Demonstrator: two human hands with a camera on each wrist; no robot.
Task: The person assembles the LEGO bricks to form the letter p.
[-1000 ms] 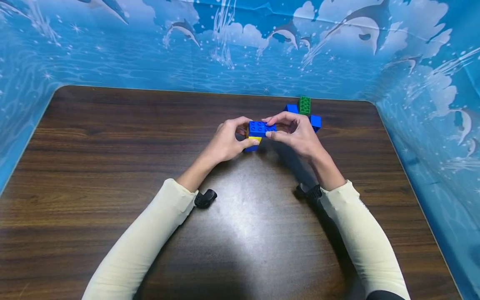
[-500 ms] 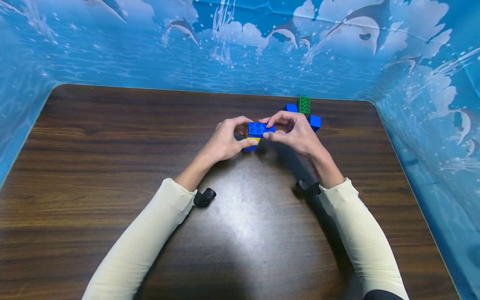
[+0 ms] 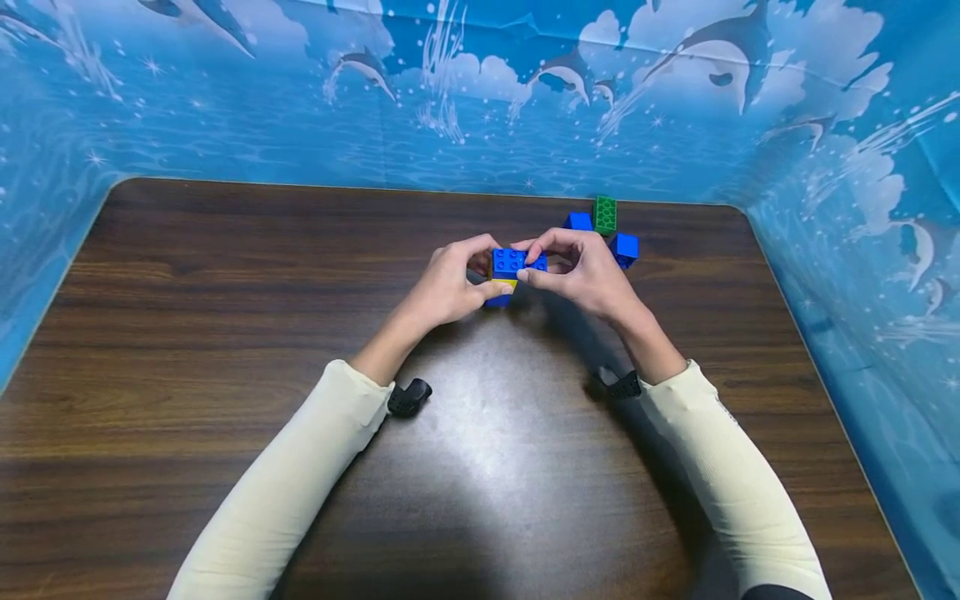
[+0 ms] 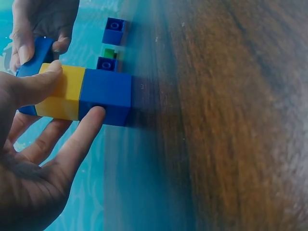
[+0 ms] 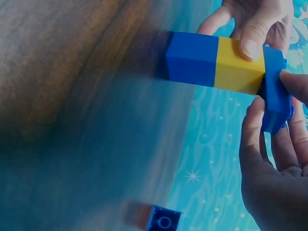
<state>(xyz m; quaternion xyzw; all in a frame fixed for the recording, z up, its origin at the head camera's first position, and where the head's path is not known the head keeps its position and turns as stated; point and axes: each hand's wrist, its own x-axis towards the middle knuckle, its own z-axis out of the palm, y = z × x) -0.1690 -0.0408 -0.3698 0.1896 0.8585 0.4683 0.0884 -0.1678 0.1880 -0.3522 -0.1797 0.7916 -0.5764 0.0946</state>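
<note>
A small stack of toy building bricks stands on the dark table between both hands. At its bottom is a blue brick [image 5: 192,58], with a yellow brick [image 5: 240,71] above it. Across the top lies a longer, thinner studded blue brick [image 3: 508,262], which juts out to the right past the yellow one. My left hand [image 3: 453,285] grips the stack from the left, thumb across the yellow brick and a fingertip against the lower blue one in the left wrist view. My right hand [image 3: 592,273] pinches the overhanging part of the top brick, hiding some of its studs.
Beyond my right hand lie two more blue bricks, one nearer [image 3: 625,249] and one farther back [image 3: 578,221], and a green brick [image 3: 604,215] close to the far edge of the table [image 3: 300,250]. A blue dolphin-print sheet [image 3: 262,125] rises behind it.
My right fingers have shifted slightly left along the top blue brick, toward its middle. The left hand keeps its grip on the stack.
</note>
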